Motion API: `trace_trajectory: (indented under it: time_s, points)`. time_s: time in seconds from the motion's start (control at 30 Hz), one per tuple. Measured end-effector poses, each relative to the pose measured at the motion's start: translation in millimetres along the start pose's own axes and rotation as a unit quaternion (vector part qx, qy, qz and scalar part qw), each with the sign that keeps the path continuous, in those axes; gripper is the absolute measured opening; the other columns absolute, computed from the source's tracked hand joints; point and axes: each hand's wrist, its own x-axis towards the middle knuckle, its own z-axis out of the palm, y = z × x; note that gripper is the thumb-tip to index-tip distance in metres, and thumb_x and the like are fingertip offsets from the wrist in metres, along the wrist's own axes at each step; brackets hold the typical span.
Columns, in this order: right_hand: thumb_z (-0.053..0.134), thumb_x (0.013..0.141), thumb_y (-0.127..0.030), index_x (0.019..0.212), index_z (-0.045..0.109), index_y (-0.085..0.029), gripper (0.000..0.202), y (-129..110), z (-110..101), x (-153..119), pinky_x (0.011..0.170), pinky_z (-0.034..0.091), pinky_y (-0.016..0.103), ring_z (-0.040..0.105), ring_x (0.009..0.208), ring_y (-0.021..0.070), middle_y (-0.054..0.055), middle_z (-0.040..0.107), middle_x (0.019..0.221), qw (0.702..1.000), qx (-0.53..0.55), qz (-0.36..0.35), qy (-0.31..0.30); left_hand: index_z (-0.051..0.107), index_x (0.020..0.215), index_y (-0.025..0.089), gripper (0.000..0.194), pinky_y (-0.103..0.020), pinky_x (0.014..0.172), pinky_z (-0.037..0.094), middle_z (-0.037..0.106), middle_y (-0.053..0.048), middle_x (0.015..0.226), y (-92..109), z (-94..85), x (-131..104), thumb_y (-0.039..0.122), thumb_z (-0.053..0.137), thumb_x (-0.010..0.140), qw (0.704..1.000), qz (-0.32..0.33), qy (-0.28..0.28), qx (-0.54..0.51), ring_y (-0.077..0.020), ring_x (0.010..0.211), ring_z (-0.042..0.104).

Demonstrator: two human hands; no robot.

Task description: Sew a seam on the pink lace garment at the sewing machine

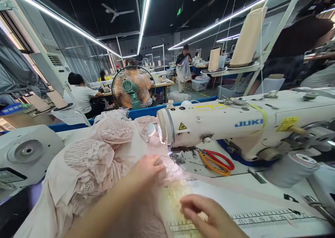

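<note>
My left hand [149,168] lies on pale pink lace fabric [171,166] just left of the sewing machine's needle area. Its fingers are bent and closed on the lace, slightly blurred. Lower right, my right hand [209,213] hovers by a blurred yellowish patch [176,196] whose kind I cannot make out. The thumb and fingers there curl with a gap, and nothing shows between them. The white sewing machine [209,119] stands beyond both hands. A heap of pink lace garments [89,158] spreads to the left, partly behind my left forearm.
Scissors with red and orange handles [216,162] lie on the machine bed. A printed ruler [251,219] runs along the table's front. A thread cone [293,168] stands at right, another machine [31,158] at left. Beyond are a fan [133,88] and several people.
</note>
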Motion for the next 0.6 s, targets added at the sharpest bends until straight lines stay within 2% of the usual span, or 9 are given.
trace_trajectory:
  time_s: [0.1, 0.13, 0.2, 0.3, 0.37, 0.43, 0.5, 0.53, 0.6]
  points:
    - [0.04, 0.09, -0.036, 0.109, 0.061, -0.015, 0.035, 16.0, -32.5, 16.6, 0.073, 0.051, 0.033, 0.06, 0.084, 0.0207, 0.011, 0.063, 0.096, 0.972, -0.192, -0.081, 0.106, 0.058, 0.113, 0.01, 0.033, -0.036, 0.096, 0.046, 0.058, -0.014, 0.119, 37.2, 11.9, 6.8, 0.014, 0.046, 0.082, 0.998, 0.002, 0.047, -0.049, -0.0243, 0.109, 0.053]
    - [0.039, 0.089, -0.032, 0.114, 0.059, -0.014, 0.037, 21.5, -39.8, 22.2, 0.078, 0.052, 0.036, 0.059, 0.091, 0.0222, 0.013, 0.062, 0.103, 0.956, -0.241, -0.112, 0.122, 0.056, 0.116, 0.008, 0.035, -0.038, 0.09, 0.049, 0.06, -0.014, 0.112, 46.7, 19.0, 8.4, 0.019, 0.045, 0.084, 0.997, -0.01, 0.051, -0.051, -0.0248, 0.102, 0.056]
    - [0.037, 0.088, -0.023, 0.119, 0.058, -0.014, 0.039, 30.1, -48.3, 30.0, 0.089, 0.049, 0.041, 0.055, 0.105, 0.025, 0.015, 0.058, 0.114, 0.919, -0.336, -0.172, 0.113, 0.053, 0.12, 0.009, 0.039, -0.042, 0.08, 0.051, 0.06, -0.013, 0.101, 55.7, 35.8, 9.3, 0.026, 0.045, 0.086, 0.998, -0.011, 0.052, -0.016, -0.0271, 0.093, 0.056]
    - [0.039, 0.085, -0.013, 0.109, 0.064, -0.018, 0.035, 34.6, -49.8, 31.6, 0.094, 0.046, 0.043, 0.05, 0.113, 0.026, 0.011, 0.057, 0.118, 0.876, -0.43, -0.215, 0.045, 0.054, 0.117, 0.016, 0.031, -0.041, 0.073, 0.049, 0.058, -0.01, 0.092, 44.1, 58.9, 6.3, 0.025, 0.043, 0.089, 0.993, 0.045, 0.08, 0.072, -0.0258, 0.087, 0.054]
    - [0.042, 0.082, -0.011, 0.106, 0.064, -0.018, 0.034, 34.7, -48.3, 28.7, 0.095, 0.046, 0.044, 0.048, 0.116, 0.0273, 0.008, 0.058, 0.12, 0.855, -0.466, -0.228, 0.01, 0.053, 0.119, 0.022, 0.03, -0.038, 0.075, 0.048, 0.058, -0.009, 0.097, 28.3, 68.0, 4.0, 0.025, 0.043, 0.091, 0.985, 0.089, 0.114, 0.095, -0.023, 0.089, 0.054]
    - [0.043, 0.08, -0.011, 0.109, 0.063, -0.018, 0.036, 36.5, -47.5, 26.1, 0.097, 0.045, 0.045, 0.045, 0.121, 0.0289, 0.007, 0.056, 0.125, 0.832, -0.495, -0.248, -0.008, 0.053, 0.119, 0.023, 0.028, -0.038, 0.089, 0.044, 0.057, -0.007, 0.114, 14.9, 71.1, 3.2, 0.024, 0.043, 0.093, 0.975, 0.132, 0.148, 0.1, -0.021, 0.1, 0.053]
    - [0.044, 0.08, -0.012, 0.114, 0.061, -0.019, 0.039, 41.3, -47.6, 25.5, 0.099, 0.043, 0.046, 0.042, 0.125, 0.0292, 0.005, 0.054, 0.129, 0.814, -0.515, -0.27, -0.008, 0.055, 0.115, 0.021, 0.026, -0.038, 0.103, 0.034, 0.054, -0.003, 0.128, 7.7, 70.0, 4.1, 0.024, 0.037, 0.096, 0.965, 0.169, 0.175, 0.1, -0.019, 0.113, 0.049]
    - [0.044, 0.08, -0.012, 0.116, 0.06, -0.02, 0.041, 44.5, -47.8, 25.9, 0.1, 0.041, 0.045, 0.041, 0.126, 0.0286, 0.003, 0.053, 0.131, 0.809, -0.518, -0.279, -0.005, 0.055, 0.113, 0.02, 0.027, -0.037, 0.106, 0.031, 0.054, -0.001, 0.131, 6.4, 68.5, 4.9, 0.023, 0.035, 0.097, 0.962, 0.181, 0.181, 0.099, -0.0183, 0.117, 0.047]
    - [0.045, 0.079, -0.013, 0.121, 0.057, -0.021, 0.044, 51.0, -48.3, 27.8, 0.102, 0.039, 0.044, 0.039, 0.127, 0.0269, 0.001, 0.053, 0.131, 0.804, -0.518, -0.293, 0.005, 0.055, 0.113, 0.019, 0.028, -0.036, 0.105, 0.032, 0.057, -0.001, 0.128, 6.3, 65.0, 6.4, 0.025, 0.034, 0.097, 0.962, 0.188, 0.175, 0.095, -0.0186, 0.117, 0.048]
